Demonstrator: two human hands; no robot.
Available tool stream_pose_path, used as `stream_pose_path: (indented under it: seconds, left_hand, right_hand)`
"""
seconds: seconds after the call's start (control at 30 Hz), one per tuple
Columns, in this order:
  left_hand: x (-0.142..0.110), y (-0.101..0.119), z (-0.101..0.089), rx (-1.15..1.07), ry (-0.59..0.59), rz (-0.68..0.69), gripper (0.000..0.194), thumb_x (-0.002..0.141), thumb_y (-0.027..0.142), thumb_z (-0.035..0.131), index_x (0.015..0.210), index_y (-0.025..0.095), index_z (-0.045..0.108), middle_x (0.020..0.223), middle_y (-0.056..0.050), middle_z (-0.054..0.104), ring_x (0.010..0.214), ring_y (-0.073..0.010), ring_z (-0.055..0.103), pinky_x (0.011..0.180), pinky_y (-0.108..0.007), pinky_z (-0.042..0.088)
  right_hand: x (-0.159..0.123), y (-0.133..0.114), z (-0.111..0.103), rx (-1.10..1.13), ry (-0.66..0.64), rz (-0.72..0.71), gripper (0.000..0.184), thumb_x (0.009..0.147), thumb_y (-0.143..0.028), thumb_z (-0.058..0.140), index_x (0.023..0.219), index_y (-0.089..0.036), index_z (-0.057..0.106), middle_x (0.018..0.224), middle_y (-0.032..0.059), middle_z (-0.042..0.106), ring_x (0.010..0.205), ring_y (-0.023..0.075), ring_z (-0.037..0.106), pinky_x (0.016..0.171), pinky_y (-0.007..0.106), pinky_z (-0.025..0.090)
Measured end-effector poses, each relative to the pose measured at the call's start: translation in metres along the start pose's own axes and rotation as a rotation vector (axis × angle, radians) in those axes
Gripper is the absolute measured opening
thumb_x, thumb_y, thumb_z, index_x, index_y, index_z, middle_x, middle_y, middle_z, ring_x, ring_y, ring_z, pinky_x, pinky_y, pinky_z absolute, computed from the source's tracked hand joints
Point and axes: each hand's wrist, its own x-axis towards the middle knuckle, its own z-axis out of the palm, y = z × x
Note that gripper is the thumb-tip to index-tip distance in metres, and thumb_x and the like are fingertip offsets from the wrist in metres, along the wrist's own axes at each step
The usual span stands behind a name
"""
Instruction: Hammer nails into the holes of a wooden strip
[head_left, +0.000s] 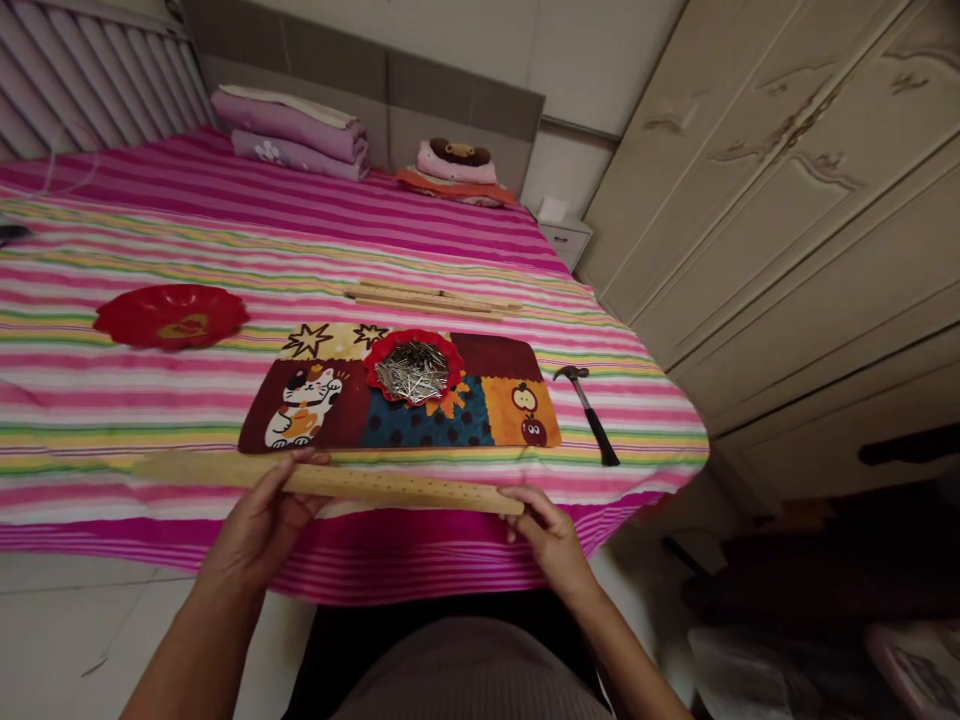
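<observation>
A long, pale wooden strip (405,488) with a row of small dark marks lies across both hands, above the bed's front edge. My left hand (274,515) is closed round it left of the middle, thumb on top. At its right end, my right hand (544,530) pinches it between thumb and fingers. Just beyond the strip is a patterned mat (427,430) with a cat and apples on it. A red scalloped dish (375,378) full of loose metal nails (414,372) stands on the mat. To the right of the mat lies a claw hammer (592,418) with a black handle.
More wooden strips (435,298) lie behind the mat. A larger red plate (171,318) sits to the left on the striped bedsheet (60,400). Folded purple bedding (296,135) and folded cloths (457,175) rest near the headboard. A tall wardrobe (750,200) stands to the right.
</observation>
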Motion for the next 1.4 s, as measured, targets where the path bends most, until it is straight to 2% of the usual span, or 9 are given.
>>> stream_pose_path:
  seconds: [0.1,0.17,0.37,0.47,0.63,0.77,1.03,1.27,1.4]
  left_hand:
    - [-0.004,-0.008,-0.002,-0.008,-0.015,-0.109,0.024,0.074,0.009,0.053,0.093,0.016,0.068,0.085,-0.006,0.071,0.077,-0.0175,0.068,0.066,-0.030,0.060]
    - [-0.006,-0.015,-0.001,-0.030,-0.014,-0.152,0.032,0.074,0.007,0.052,0.100,0.017,0.067,0.087,-0.006,0.071,0.078,-0.0187,0.068,0.067,-0.030,0.060]
    - [-0.007,-0.021,0.004,-0.080,0.042,-0.131,0.045,0.073,0.001,0.049,0.111,0.020,0.063,0.081,-0.003,0.072,0.069,-0.0151,0.068,0.062,-0.023,0.059]
    - [-0.006,-0.024,0.005,-0.085,0.016,-0.140,0.044,0.073,0.000,0.050,0.109,0.020,0.065,0.082,-0.003,0.072,0.071,-0.0159,0.068,0.062,-0.023,0.059]
    - [-0.002,-0.034,0.011,-0.094,-0.035,-0.159,0.037,0.073,-0.001,0.051,0.100,0.017,0.068,0.083,-0.005,0.073,0.073,-0.0160,0.069,0.065,-0.023,0.059]
    - [0.000,-0.040,0.016,-0.076,-0.048,-0.165,0.031,0.074,-0.001,0.054,0.094,0.016,0.069,0.081,-0.004,0.073,0.072,-0.0156,0.068,0.065,-0.023,0.058]
    - [0.007,-0.037,0.016,-0.082,-0.169,-0.128,0.033,0.074,0.007,0.057,0.104,0.016,0.067,0.090,-0.007,0.073,0.090,-0.0216,0.068,0.082,-0.035,0.058]
    - [0.009,-0.022,0.011,-0.037,-0.056,-0.068,0.027,0.079,0.005,0.048,0.097,0.013,0.066,0.086,-0.007,0.073,0.081,-0.0190,0.069,0.078,-0.037,0.059]
    - [0.009,-0.014,0.011,-0.036,-0.057,-0.146,0.031,0.078,0.003,0.041,0.096,0.013,0.064,0.090,-0.006,0.072,0.083,-0.0192,0.068,0.082,-0.043,0.058]
  right_hand:
    - [0.001,0.003,-0.011,0.018,0.129,-0.109,0.020,0.070,-0.015,0.059,0.084,-0.025,0.070,0.098,-0.0002,0.066,0.056,0.0093,0.057,0.064,0.028,0.049]
    - [0.002,0.003,-0.015,0.067,0.172,-0.141,0.018,0.070,-0.014,0.059,0.081,-0.024,0.069,0.105,0.0008,0.064,0.056,0.0090,0.057,0.064,0.028,0.049]
    - [0.007,0.003,-0.015,0.153,0.219,-0.165,0.014,0.069,-0.013,0.061,0.077,-0.022,0.067,0.107,0.0018,0.065,0.057,0.0099,0.057,0.064,0.030,0.049]
    - [0.010,0.004,-0.016,0.202,0.240,-0.125,0.014,0.067,-0.012,0.061,0.077,-0.022,0.066,0.108,0.0020,0.065,0.055,0.0093,0.056,0.064,0.030,0.048]
    - [0.011,0.001,-0.021,0.333,0.291,-0.046,0.023,0.063,-0.013,0.063,0.085,-0.022,0.066,0.104,0.0020,0.067,0.057,0.0109,0.057,0.061,0.030,0.047]
    - [0.011,0.000,-0.024,0.383,0.325,-0.037,0.021,0.066,-0.018,0.064,0.086,-0.023,0.065,0.099,0.0009,0.067,0.058,0.0107,0.056,0.060,0.030,0.048]
    - [0.016,0.010,-0.039,0.463,0.412,-0.012,0.030,0.061,-0.019,0.074,0.090,-0.024,0.066,0.074,-0.0040,0.062,0.056,0.0095,0.056,0.054,0.026,0.049]
    - [0.021,0.010,-0.056,0.532,0.551,-0.038,0.034,0.059,-0.017,0.077,0.090,-0.023,0.064,0.070,-0.0056,0.059,0.063,0.0092,0.058,0.057,0.024,0.052]
    - [0.021,0.012,-0.062,0.528,0.574,-0.050,0.033,0.060,-0.019,0.076,0.091,-0.022,0.064,0.071,-0.0050,0.061,0.063,0.0098,0.058,0.058,0.025,0.053]
